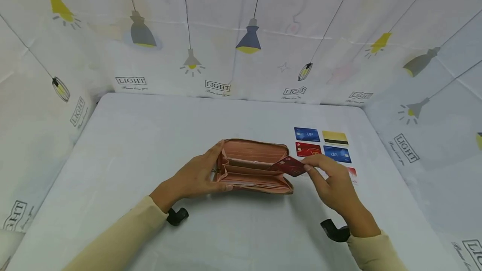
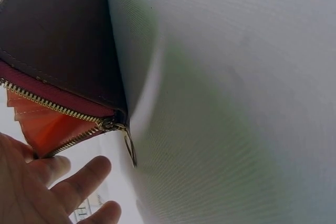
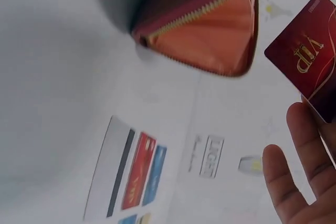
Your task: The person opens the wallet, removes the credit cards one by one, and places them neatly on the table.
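Note:
A zip-around wallet (image 1: pixel 256 158) with a salmon-coloured lining stands unzipped on the table, its compartments spread upward. My left hand (image 1: pixel 196 175) grips its left end, thumb along the front edge and fingers at the back. The brass zipper (image 2: pixel 58 106) and its dangling pull show in the left wrist view. My right hand (image 1: pixel 333 183) pinches a dark red VIP card (image 1: pixel 289 166) at one corner. In the head view the card's far end overlaps the wallet's right side. The right wrist view shows the card's gold VIP lettering (image 3: pixel 308 55) beside the wallet's open end.
Right of the wallet lie several cards: a blue card (image 1: pixel 306 134), a gold card with a black stripe (image 1: pixel 335 138), a red card (image 1: pixel 308 149) and another blue card (image 1: pixel 337 154). One more card (image 1: pixel 352 171) is partly hidden by my right hand. Lamp-printed cloth (image 1: pixel 226 20) surrounds the white table (image 1: pixel 150 129).

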`<state>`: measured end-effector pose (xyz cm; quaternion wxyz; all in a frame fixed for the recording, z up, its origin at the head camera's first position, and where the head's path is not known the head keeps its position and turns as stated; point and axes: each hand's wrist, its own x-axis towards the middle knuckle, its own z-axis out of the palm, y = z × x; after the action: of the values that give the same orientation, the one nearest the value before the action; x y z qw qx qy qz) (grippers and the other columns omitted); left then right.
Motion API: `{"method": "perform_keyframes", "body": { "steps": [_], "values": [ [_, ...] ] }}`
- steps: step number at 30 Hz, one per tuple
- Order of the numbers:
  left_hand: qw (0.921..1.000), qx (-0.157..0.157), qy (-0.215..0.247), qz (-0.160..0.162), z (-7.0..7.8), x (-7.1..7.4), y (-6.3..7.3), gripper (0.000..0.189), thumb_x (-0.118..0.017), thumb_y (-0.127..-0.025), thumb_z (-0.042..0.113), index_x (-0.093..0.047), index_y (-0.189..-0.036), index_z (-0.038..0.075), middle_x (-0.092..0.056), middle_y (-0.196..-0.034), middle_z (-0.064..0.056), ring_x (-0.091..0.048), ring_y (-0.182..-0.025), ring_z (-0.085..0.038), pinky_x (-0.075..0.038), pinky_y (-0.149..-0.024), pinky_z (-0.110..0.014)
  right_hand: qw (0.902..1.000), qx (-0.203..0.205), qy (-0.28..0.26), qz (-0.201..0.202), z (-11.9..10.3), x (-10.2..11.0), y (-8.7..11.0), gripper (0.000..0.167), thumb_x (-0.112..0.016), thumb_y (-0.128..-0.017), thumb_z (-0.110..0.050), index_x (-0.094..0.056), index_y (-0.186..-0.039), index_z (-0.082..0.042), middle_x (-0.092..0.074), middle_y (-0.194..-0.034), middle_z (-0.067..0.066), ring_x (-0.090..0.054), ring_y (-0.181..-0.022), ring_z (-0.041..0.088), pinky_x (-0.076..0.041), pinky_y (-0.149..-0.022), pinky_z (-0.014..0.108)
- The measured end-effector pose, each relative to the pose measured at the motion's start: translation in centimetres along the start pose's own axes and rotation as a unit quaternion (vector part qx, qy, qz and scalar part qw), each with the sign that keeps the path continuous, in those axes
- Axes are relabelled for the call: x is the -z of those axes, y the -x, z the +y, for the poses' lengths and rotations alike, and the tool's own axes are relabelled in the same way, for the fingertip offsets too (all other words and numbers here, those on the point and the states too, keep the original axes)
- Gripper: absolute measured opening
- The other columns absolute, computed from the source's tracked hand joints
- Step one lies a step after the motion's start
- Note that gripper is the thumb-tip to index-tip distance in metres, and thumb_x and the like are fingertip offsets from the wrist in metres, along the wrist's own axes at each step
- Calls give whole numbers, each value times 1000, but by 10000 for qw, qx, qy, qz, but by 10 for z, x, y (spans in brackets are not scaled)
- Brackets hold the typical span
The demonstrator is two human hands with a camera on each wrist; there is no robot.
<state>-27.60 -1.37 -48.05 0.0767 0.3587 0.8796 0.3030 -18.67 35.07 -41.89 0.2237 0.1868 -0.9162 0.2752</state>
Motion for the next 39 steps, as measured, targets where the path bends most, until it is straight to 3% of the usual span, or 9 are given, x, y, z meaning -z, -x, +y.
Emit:
{"method": "perform_keyframes", "body": {
  "steps": [2, 5, 9, 13, 16, 19, 27, 35, 39],
  "values": [
    [10000, -26, 45, 18, 1, 0, 0, 124, -67, -86, 76, -4, -169, 9, -51, -142, 2, -53, -80, -9, -48, -86, -34, 9994, -266, -113, 176, 7, 6, 3, 23, -70, -92, 11, -75, -110, -3, -77, -106, 7, -69, -99, 12, -44, -92, 5],
    [10000, -4, 32, 29, 1, 1, 1, 124, -67, -86, 76, -4, -168, 9, -51, -142, 2, -51, -78, -7, -46, -86, -33, 9962, -820, -146, 272, 19, 14, 10, 20, -64, -99, 6, -75, -113, -3, -77, -112, 11, -64, -105, 0, -44, -90, 4],
    [10000, 11, 41, -3, 2, 1, 0, 125, -66, -86, 78, -3, -168, 9, -50, -145, 1, -52, -83, -10, -46, -90, -34, 9868, -1586, -312, 136, 33, 23, 22, 19, -58, -106, -3, -73, -117, 0, -73, -120, 17, -65, -113, 15, -44, -88, 5],
    [10000, 76, 12, -30, 1, 1, 1, 125, -65, -86, 79, -2, -169, 10, -46, -153, -2, -51, -82, -12, -46, -90, -36, 9744, -2209, -328, -254, 44, 25, 30, 24, -53, -110, -12, -71, -120, -1, -70, -127, 22, -64, -117, 41, -57, -98, 36],
    [10000, 84, 22, -38, 1, 1, 1, 124, -66, -86, 78, -2, -169, 10, -46, -153, -2, -51, -81, -11, -46, -89, -35, 9629, -2609, -307, -612, 53, 24, 36, 27, -49, -112, -16, -69, -123, -1, -66, -133, 25, -60, -121, 46, -50, -102, 64],
    [10000, 43, 11, -23, 0, 0, 1, 124, -65, -86, 78, -3, -169, 10, -47, -150, -1, -52, -84, -10, -46, -91, -36, 9511, -2938, -281, -914, 62, 23, 40, 30, -47, -112, -16, -68, -127, 0, -63, -137, 26, -56, -124, 46, -46, -103, 68],
    [9999, 113, -38, -63, 1, 0, 1, 125, -65, -85, 80, 0, -169, 12, -37, -163, -7, -54, -97, -18, -47, -102, -42, 9310, -3337, -327, -1440, 80, 15, 47, 26, -49, -111, -12, -71, -120, -2, -63, -137, 24, -53, -125, 45, -47, -103, 66],
    [9998, 182, -40, -101, 1, -1, 1, 126, -63, -84, 82, 2, -169, 16, -22, -172, -7, -55, -131, -28, -43, -114, -49, 9291, -3346, 40, -1575, 86, 4, 47, 23, -53, -109, -14, -73, -116, -4, -67, -125, 19, -59, -116, 40, -54, -97, 61],
    [9998, 179, -36, -78, 1, -1, 0, 126, -63, -84, 83, 1, -169, 15, -25, -171, -7, -54, -131, -27, -42, -114, -47, 9306, -3235, 368, -1675, 87, -1, 46, 21, -56, -107, -12, -73, -116, -4, -67, -123, 19, -60, -114, 40, -55, -95, 61]
  ]
}}
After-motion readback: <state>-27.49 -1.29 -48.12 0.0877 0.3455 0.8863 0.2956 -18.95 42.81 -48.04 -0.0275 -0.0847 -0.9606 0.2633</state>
